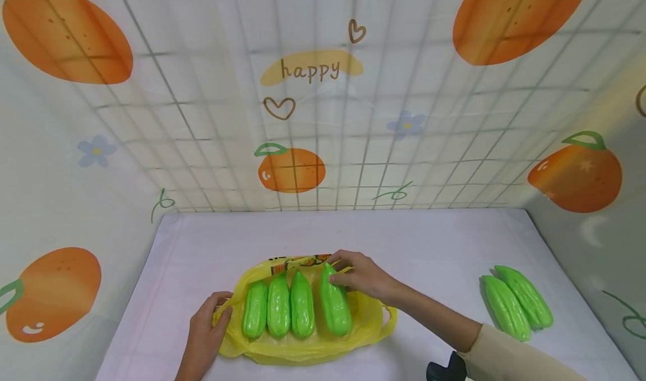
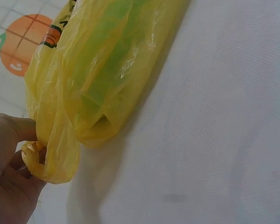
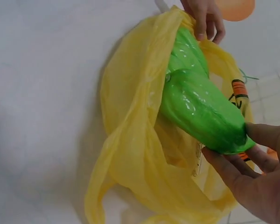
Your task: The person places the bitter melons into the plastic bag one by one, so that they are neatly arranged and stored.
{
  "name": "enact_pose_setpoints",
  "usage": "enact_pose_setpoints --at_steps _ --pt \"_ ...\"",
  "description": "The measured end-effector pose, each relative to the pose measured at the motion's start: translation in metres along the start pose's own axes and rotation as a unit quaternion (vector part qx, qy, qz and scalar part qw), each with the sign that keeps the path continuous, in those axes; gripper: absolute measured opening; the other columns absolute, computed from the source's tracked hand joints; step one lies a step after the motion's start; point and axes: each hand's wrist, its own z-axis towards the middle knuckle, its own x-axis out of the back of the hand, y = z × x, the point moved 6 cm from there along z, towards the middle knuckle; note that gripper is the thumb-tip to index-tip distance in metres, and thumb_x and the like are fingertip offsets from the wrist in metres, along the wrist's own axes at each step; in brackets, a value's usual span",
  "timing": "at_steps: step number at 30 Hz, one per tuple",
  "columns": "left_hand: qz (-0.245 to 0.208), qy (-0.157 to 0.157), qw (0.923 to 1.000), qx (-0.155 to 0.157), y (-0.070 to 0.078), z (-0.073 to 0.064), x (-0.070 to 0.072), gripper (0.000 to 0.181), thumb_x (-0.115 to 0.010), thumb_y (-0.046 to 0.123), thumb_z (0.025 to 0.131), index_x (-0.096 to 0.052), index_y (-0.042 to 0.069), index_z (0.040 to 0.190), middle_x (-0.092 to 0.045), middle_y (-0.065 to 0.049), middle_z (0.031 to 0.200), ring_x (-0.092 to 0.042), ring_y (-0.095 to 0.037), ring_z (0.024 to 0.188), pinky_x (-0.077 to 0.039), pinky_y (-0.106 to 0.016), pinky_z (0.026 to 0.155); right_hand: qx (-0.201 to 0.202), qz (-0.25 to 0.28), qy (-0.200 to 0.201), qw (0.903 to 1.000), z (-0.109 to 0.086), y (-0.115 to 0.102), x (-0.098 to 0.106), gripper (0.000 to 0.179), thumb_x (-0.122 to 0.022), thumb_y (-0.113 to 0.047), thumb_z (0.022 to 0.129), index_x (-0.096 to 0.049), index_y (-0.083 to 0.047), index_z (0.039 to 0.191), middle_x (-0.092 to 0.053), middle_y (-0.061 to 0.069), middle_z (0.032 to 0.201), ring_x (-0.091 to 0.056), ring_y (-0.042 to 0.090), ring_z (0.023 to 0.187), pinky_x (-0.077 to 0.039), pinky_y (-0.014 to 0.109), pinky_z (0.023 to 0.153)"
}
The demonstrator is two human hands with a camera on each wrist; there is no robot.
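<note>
Head view: right hand (image 1: 359, 271) pinches one green vegetable (image 1: 336, 309) in the mouth of the yellow bag (image 1: 298, 356); left hand (image 1: 206, 326) pinches the bag's side. Holding that mouth wide should prevent snagging.

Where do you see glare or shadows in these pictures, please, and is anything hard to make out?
Head view: highlights on the green vegetables in the yellow bag; left wrist view: glints on the bag's creases, soft shadow on the white tabletop, green contents hazy through the plastic; right wrist view: small white glints on the held vegetable.
</note>
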Motion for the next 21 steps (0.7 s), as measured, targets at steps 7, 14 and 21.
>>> enact_pose_setpoints --at_steps 7,14,21 --pt "-0.001 0.001 1.0000 0.003 -0.001 0.001 -0.001 0.025 -0.063 0.008 0.097 -0.062 0.011 0.122 -0.067 -0.005 0.112 -0.060 -0.024 0.110 -0.048 -0.048 0.096 -0.030 0.013 0.000 0.9995 0.007 0.005 -0.009 0.034 -0.068 -0.011 0.093 -0.059 0.000 0.124 -0.057 0.019 0.120 -0.061 0.028 0.102 -0.058 0.044 0.081" --pt "0.004 0.000 1.0000 0.004 -0.001 0.000 -0.001 0.024 -0.062 0.008 0.097 -0.062 0.011 0.122 -0.067 -0.005 0.112 -0.060 -0.024 0.108 -0.049 -0.047 0.095 -0.051 0.030 0.004 0.9982 0.013 0.018 -0.022 0.036 -0.069 -0.006 0.091 -0.058 0.004 0.123 -0.060 0.020 0.112 -0.063 0.028 0.097 -0.058 0.045 0.078" --pt "0.009 0.001 1.0000 0.001 -0.001 0.000 -0.001 0.024 -0.063 0.008 0.097 -0.062 0.011 0.121 -0.066 -0.006 0.115 -0.060 -0.025 0.110 -0.049 -0.047 0.096 -0.091 0.038 0.020 0.9949 0.018 0.024 -0.027 0.036 -0.067 -0.006 0.092 -0.057 0.003 0.125 -0.059 0.019 0.117 -0.061 0.030 0.104 -0.057 0.049 0.083"
